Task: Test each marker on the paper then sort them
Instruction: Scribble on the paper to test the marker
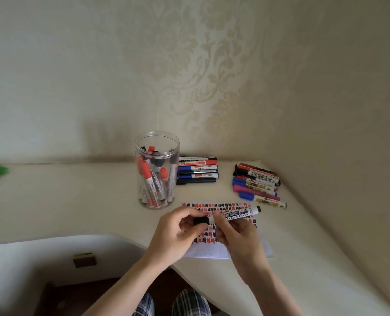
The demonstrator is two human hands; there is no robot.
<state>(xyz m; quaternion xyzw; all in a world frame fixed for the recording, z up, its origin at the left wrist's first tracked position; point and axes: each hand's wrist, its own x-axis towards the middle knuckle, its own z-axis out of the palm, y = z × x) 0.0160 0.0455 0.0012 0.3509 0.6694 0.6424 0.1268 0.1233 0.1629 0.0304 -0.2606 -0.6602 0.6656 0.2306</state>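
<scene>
Over the test paper (214, 249), my left hand (178, 233) pinches the black cap (201, 221) of a whiteboard marker (235, 215) while my right hand (237, 233) grips its barrel, apparently capping or uncapping; 2 sorted piles (197, 171) (256, 184) flank the clear jar (157, 169), which holds markers probably yet untested.

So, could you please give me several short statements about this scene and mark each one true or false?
1. The clear plastic jar stands upright and holds markers. True.
2. Both hands hold the white marker with black cap. True: the left hand has its grip on the cap end, the right hand on the barrel.
3. The white paper sheet is blank. False: red and black test marks cover most of it.
4. All loose markers lie in one pile. False: two separate groups lie on the beige table.
</scene>
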